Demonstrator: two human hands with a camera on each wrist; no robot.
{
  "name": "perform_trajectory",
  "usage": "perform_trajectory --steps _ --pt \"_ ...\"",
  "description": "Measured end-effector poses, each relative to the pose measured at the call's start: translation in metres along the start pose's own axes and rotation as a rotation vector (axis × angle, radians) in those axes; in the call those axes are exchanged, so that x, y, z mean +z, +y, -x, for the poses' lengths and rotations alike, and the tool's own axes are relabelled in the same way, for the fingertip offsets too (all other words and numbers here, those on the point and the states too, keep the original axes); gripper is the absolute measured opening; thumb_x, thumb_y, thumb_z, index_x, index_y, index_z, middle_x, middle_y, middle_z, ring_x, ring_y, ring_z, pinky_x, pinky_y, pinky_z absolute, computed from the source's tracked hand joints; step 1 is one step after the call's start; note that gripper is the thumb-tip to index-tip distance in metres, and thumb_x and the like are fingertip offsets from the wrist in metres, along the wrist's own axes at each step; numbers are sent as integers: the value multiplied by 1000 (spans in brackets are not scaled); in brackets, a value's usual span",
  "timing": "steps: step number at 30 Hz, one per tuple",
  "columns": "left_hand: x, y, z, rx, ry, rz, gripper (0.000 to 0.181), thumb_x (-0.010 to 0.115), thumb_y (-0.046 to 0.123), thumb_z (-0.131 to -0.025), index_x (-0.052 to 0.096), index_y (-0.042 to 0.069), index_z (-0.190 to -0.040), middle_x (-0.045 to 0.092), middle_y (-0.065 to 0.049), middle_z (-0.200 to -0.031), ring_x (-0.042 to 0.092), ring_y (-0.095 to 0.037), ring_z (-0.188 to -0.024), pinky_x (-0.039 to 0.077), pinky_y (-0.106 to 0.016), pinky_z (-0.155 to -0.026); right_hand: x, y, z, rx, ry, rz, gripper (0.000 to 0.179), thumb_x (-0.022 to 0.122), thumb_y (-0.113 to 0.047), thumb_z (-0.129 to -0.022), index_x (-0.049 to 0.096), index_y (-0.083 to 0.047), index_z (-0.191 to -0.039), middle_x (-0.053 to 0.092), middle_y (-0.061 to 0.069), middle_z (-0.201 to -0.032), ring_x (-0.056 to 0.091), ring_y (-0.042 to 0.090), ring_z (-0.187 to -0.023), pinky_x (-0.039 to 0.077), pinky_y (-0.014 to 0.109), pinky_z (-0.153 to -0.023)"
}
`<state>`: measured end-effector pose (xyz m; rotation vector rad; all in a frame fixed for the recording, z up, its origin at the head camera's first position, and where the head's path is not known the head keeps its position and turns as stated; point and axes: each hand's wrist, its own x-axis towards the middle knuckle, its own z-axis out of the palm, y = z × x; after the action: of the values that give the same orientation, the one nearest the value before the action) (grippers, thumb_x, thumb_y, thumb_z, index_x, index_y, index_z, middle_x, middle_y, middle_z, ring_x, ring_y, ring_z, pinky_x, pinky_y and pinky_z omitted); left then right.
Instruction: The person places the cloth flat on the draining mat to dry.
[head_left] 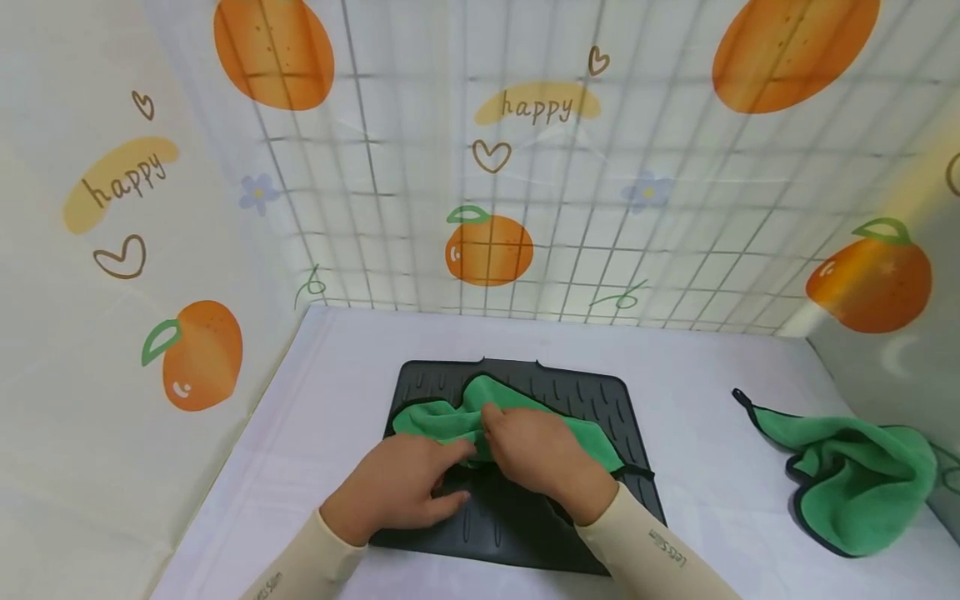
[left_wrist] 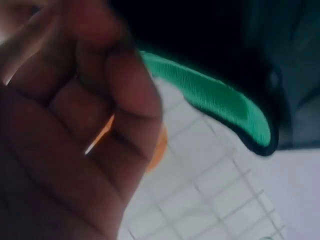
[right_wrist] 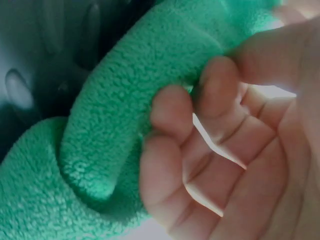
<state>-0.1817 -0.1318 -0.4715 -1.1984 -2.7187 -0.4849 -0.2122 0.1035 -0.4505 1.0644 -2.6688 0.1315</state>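
Observation:
A green cloth (head_left: 442, 421) with black edging lies bunched over a dark ribbed mat (head_left: 480, 533). My right hand (head_left: 536, 446) pinches a fold of it near the middle; in the right wrist view the curled fingertips (right_wrist: 170, 112) are against the fluffy green pile. To its left, my left hand (head_left: 408, 475) is at the cloth's near edge, thumb and forefinger apart. Bent left fingers (left_wrist: 132, 90) appear beside a strip of the cloth (left_wrist: 215, 97) in the left wrist view. The cloth's underside is mostly hidden in the head view.
Another green cloth (head_left: 862, 475) with a black hanging loop lies crumpled at the right of the white table (head_left: 315, 400). A wire grid (head_left: 420, 175) behind a printed sheet stands along the back, and printed sheets line both sides.

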Motion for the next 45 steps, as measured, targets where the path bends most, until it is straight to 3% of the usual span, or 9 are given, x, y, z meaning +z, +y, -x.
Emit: perform_trajectory --steps 3,8,11,18,26,31,38,41,45 --pt "3 10 0 43 -67 -75 38 74 38 -97 66 21 -130 48 16 -63 45 -1 -53 40 -26 -48 1 1 0 12 1 15 26 70 -19 -102 49 -13 -87 34 -7 -57 35 8 -45 29 27 -38" --pt "11 15 -2 23 -53 -179 24 71 40 -100 70 20 -114 46 14 -63 45 -4 -53 39 -27 -47 1 0 -1 29 -10 9 26 71 -20 -102 49 -14 -87 35 -7 -57 36 9 -45 30 28 -38" --pt "15 15 -2 1 -29 -176 22 69 43 -101 69 21 -106 46 14 -64 45 -3 -53 38 -26 -46 1 0 -1 30 -21 2 25 71 -21 -102 51 -15 -88 37 -7 -58 39 8 -47 33 28 -40" --pt "20 12 1 -62 46 -142 22 70 45 -101 68 23 -105 52 13 -72 51 -6 -58 40 -28 -47 -6 5 9 60 3 -32 29 73 -25 -100 50 -21 -84 37 -10 -60 39 6 -50 33 27 -43" --pt "20 11 2 -112 115 -135 27 68 46 -103 59 22 -96 42 15 -68 42 -4 -56 34 -26 -45 -12 39 24 197 77 -43 30 74 -26 -99 49 -21 -82 37 -10 -58 36 7 -47 29 27 -41" --pt "22 9 0 -130 125 -144 29 68 44 -103 56 21 -92 36 15 -65 38 -2 -53 32 -24 -44 -7 63 29 311 4 -97 29 79 -18 -94 53 -18 -81 44 -5 -70 41 13 -59 35 30 -51" --pt "26 9 -3 -170 178 -109 35 71 45 -102 48 25 -85 34 16 -61 37 -1 -49 30 -23 -43 2 78 33 380 -114 -132 16 79 -21 -95 69 -11 -104 62 0 -92 59 17 -76 50 38 -65" --pt "28 9 -4 -198 216 -87 35 73 42 -101 48 24 -85 34 16 -60 36 0 -49 30 -22 -43 7 80 32 397 -157 -136 18 76 -21 -98 72 -11 -112 67 2 -98 65 19 -85 54 41 -71" --pt "28 9 -5 -271 299 -21 32 75 36 -98 50 20 -87 33 14 -57 33 0 -47 29 -21 -42 9 79 30 431 -239 -124 16 71 -20 -102 74 -7 -111 67 5 -98 65 22 -88 54 43 -73"
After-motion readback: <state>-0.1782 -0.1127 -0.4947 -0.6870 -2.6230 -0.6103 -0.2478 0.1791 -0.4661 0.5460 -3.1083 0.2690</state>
